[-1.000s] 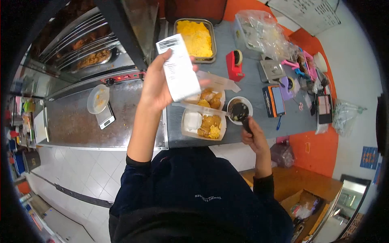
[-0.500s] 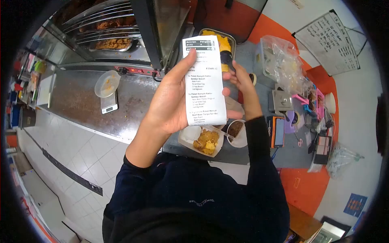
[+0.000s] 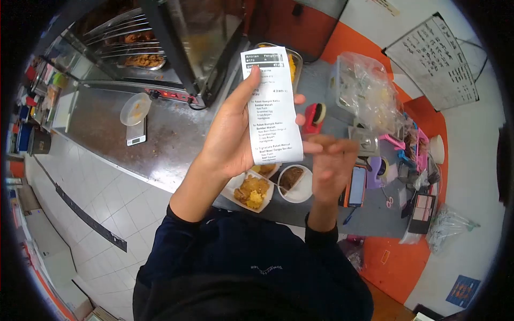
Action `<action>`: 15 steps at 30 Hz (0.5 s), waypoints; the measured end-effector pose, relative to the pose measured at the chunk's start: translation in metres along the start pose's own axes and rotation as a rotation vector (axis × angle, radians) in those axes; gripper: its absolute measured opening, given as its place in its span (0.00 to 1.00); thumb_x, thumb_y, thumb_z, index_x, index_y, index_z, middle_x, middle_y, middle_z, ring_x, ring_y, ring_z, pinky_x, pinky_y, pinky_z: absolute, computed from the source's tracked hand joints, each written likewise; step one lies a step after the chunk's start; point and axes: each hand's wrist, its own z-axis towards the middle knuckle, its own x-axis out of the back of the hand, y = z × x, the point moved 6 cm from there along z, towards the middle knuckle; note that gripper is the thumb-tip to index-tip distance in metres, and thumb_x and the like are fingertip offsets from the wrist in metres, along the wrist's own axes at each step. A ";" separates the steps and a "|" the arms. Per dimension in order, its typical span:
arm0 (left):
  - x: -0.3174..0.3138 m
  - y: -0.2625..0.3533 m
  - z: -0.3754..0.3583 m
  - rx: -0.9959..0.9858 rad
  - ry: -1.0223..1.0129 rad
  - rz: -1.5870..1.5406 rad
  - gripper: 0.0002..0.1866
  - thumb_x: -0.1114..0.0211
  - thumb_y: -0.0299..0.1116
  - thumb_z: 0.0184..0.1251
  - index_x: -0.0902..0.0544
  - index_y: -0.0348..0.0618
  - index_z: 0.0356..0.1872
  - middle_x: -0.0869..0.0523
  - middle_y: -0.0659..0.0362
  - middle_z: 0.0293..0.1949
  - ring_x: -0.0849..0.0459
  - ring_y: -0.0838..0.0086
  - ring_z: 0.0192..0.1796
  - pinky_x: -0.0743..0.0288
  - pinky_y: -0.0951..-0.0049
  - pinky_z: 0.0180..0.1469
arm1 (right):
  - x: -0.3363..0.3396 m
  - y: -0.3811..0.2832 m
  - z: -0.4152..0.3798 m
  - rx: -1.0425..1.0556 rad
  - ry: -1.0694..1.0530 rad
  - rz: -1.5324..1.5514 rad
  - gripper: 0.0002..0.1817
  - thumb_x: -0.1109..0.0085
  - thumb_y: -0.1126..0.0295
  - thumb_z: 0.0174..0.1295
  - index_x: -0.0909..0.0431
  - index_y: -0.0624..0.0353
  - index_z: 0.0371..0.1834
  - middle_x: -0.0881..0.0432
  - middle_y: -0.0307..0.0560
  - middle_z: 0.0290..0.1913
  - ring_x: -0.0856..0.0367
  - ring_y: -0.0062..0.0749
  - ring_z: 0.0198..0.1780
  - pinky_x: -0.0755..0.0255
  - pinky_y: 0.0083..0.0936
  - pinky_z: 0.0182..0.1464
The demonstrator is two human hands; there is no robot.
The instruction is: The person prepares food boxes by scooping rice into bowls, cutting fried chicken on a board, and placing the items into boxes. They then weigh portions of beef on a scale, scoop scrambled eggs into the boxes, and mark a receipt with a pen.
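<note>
A long printed paper slip (image 3: 274, 112) lies across my left hand (image 3: 227, 134), with the thumb pressed on its upper left edge and fingertips showing past its right side. My right hand (image 3: 334, 163) is blurred by motion just right of the slip's lower end; how its fingers are set cannot be made out. Below the slip, a box of food (image 3: 252, 193) holds brown and yellow pieces. Beside it stands a round white bowl (image 3: 302, 188) with dark brown food in one part. The slip partly hides a tray of yellow food (image 3: 294, 67) behind it.
A heated glass cabinet (image 3: 176, 96) stands at the upper left, near a plastic bowl (image 3: 135, 108) on a small scale (image 3: 136, 138). On the right are a red tape roll (image 3: 315, 117), a plastic tub with bags (image 3: 364, 88), a phone (image 3: 356, 185), scissors (image 3: 389, 202) and a whiteboard (image 3: 436, 61).
My right hand has moved down from the tray of yellow food to beside the slip's lower end. The view has shifted, and the round bowl and red tape roll show more fully.
</note>
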 end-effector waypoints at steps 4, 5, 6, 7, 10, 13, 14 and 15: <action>-0.016 -0.039 0.027 0.039 -0.051 0.056 0.24 0.59 0.53 0.72 0.36 0.49 0.60 0.22 0.50 0.43 0.18 0.61 0.43 0.25 0.36 0.49 | 0.014 -0.032 -0.020 0.087 -0.012 -0.173 0.26 0.37 0.84 0.52 0.43 0.61 0.48 0.27 0.56 0.44 0.22 0.37 0.49 0.25 0.30 0.48; -0.022 -0.049 0.032 0.042 -0.077 0.035 0.24 0.60 0.53 0.72 0.37 0.50 0.60 0.22 0.50 0.44 0.18 0.62 0.44 0.24 0.37 0.48 | 0.023 -0.036 -0.026 0.054 0.014 -0.230 0.25 0.39 0.86 0.52 0.43 0.62 0.48 0.28 0.53 0.43 0.21 0.34 0.46 0.24 0.27 0.46; -0.027 -0.059 0.037 0.041 -0.102 0.015 0.24 0.61 0.53 0.73 0.37 0.50 0.61 0.22 0.50 0.44 0.18 0.62 0.44 0.23 0.38 0.48 | 0.029 -0.043 -0.030 0.059 0.021 -0.235 0.25 0.39 0.86 0.52 0.43 0.62 0.48 0.28 0.53 0.43 0.21 0.34 0.46 0.24 0.27 0.46; -0.028 -0.066 0.043 0.018 -0.142 -0.023 0.25 0.61 0.49 0.73 0.39 0.45 0.63 0.23 0.44 0.45 0.18 0.57 0.45 0.24 0.36 0.46 | 0.036 -0.045 -0.033 0.005 0.048 -0.217 0.24 0.40 0.87 0.53 0.43 0.63 0.48 0.28 0.53 0.43 0.20 0.33 0.45 0.23 0.25 0.45; -0.036 -0.089 0.055 0.011 -0.136 0.059 0.25 0.62 0.49 0.73 0.39 0.46 0.64 0.24 0.44 0.46 0.18 0.57 0.43 0.24 0.35 0.47 | 0.059 -0.056 -0.038 -0.057 0.083 -0.182 0.21 0.44 0.87 0.55 0.43 0.63 0.47 0.27 0.53 0.42 0.19 0.32 0.43 0.22 0.23 0.43; -0.044 -0.110 0.066 0.003 -0.135 0.077 0.26 0.65 0.49 0.74 0.41 0.46 0.65 0.23 0.45 0.45 0.18 0.59 0.42 0.24 0.36 0.47 | 0.077 -0.066 -0.041 -0.085 0.094 -0.156 0.19 0.45 0.88 0.56 0.43 0.64 0.46 0.27 0.52 0.40 0.19 0.31 0.43 0.22 0.22 0.42; -0.044 -0.114 0.069 0.002 -0.131 0.080 0.26 0.65 0.49 0.74 0.41 0.46 0.65 0.23 0.45 0.45 0.18 0.59 0.42 0.24 0.36 0.47 | 0.081 -0.068 -0.040 -0.100 0.095 -0.152 0.19 0.46 0.88 0.56 0.43 0.64 0.45 0.27 0.52 0.39 0.19 0.31 0.43 0.22 0.22 0.42; -0.047 -0.120 0.072 -0.013 -0.137 0.129 0.26 0.64 0.50 0.74 0.40 0.47 0.64 0.22 0.46 0.44 0.17 0.62 0.41 0.21 0.42 0.46 | 0.087 -0.070 -0.041 -0.100 0.093 -0.145 0.19 0.46 0.88 0.56 0.43 0.64 0.45 0.27 0.52 0.39 0.19 0.31 0.43 0.22 0.22 0.42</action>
